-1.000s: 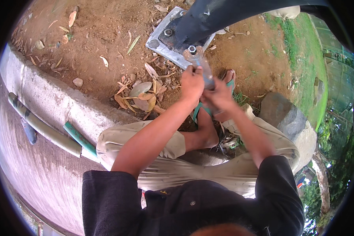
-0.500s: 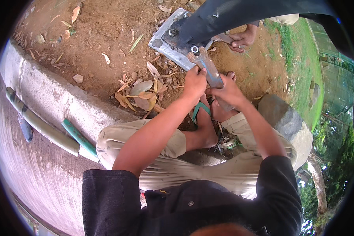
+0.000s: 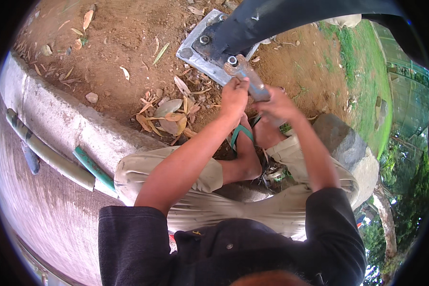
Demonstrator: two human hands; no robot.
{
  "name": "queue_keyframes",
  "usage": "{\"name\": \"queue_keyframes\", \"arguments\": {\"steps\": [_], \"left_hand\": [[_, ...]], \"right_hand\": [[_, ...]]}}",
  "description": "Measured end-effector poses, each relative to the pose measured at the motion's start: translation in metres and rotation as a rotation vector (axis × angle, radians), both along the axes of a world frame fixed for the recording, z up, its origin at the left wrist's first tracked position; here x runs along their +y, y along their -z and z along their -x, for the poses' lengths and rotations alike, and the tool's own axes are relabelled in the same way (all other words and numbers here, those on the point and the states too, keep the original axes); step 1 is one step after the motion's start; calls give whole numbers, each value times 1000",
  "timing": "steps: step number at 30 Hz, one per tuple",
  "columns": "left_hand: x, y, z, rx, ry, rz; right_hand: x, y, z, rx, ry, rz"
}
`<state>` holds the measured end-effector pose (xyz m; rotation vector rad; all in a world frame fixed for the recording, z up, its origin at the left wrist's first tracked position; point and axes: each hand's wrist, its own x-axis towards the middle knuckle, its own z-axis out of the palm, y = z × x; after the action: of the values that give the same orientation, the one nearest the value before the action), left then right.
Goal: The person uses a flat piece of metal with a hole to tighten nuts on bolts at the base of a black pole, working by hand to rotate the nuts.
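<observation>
I grip a large, worn open-end wrench point(image 3: 253, 80) with both hands. Its jaw end lies against the hex nut point(image 3: 232, 60) at the near corner of a grey metal base plate point(image 3: 191, 53). My left hand point(image 3: 235, 99) is closed on the wrench near the jaw. Farther back along the handle, my right hand point(image 3: 279, 106) is wrapped around it, slightly blurred. Another nut on a bolt point(image 3: 204, 39) stands at the plate's left side. A thick black post point(image 3: 291, 19) rises from the plate and leans across the upper right.
Dry leaves point(image 3: 169, 114) and bare soil point(image 3: 124, 38) surround the plate. A concrete curb point(image 3: 71, 100) runs along the left, with a long pipe point(image 3: 57, 155) and a green piece point(image 3: 93, 167) beside it. A big rock point(image 3: 343, 143) sits by my right knee.
The other person's hand and the tool it held, seen right of the post before, are out of sight now. My right hand has shifted slightly on the wrench; its jaw stays by the nut.
</observation>
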<state>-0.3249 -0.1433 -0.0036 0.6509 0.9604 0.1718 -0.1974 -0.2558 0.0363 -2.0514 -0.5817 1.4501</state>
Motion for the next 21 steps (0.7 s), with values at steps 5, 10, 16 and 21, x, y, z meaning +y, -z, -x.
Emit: {"name": "queue_keyframes", "arguments": {"steps": [5,10,16,21], "left_hand": [[2,8,7,256,-3,-421],[1,13,12,268,43,-485],[-1,16,4,88,143,-285],[14,-10,5,-123,172,-29]], "right_hand": [[20,15,113,59,553,-127],[13,7,120,163,601,-150],[-1,-8,37,-21,67,-55],[23,-43,-18,64,-82,152]]}}
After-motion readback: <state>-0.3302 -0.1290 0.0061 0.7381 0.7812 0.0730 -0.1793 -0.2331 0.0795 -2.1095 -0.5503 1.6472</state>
